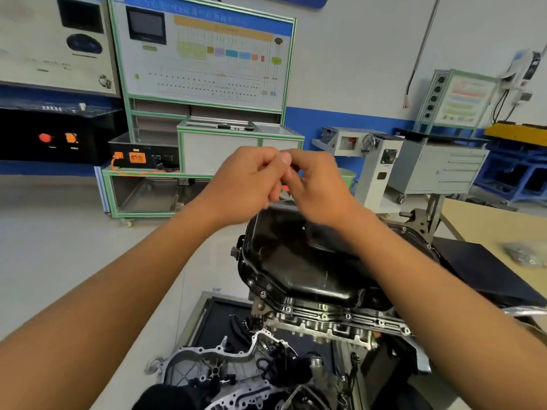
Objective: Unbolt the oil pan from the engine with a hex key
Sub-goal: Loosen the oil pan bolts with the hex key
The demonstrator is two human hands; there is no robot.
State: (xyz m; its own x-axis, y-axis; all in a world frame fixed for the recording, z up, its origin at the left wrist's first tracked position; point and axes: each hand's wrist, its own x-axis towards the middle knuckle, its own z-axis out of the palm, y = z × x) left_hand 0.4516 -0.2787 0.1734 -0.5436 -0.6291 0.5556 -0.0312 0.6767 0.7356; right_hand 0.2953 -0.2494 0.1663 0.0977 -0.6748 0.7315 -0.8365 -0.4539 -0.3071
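One left hand (245, 184) and one right hand (321, 189) met at the fingertips above the far edge of one black oil pan (302, 261), fingers curled; whether they pinched anything could not be told. The oil pan sat on top of one engine (328, 324)

Nothing legible anywhere. Print and header strip on the diagram board (204, 54) at 11 o'clock too blurred to read. Captions under the red and orange buttons on the black console (23, 137) at 9 o'clock smeared. Lettering on the white panel (44, 39) at 10 o'clock and coloured lines on the small panel (464, 99) at 2 o'clock likewise unreadable.
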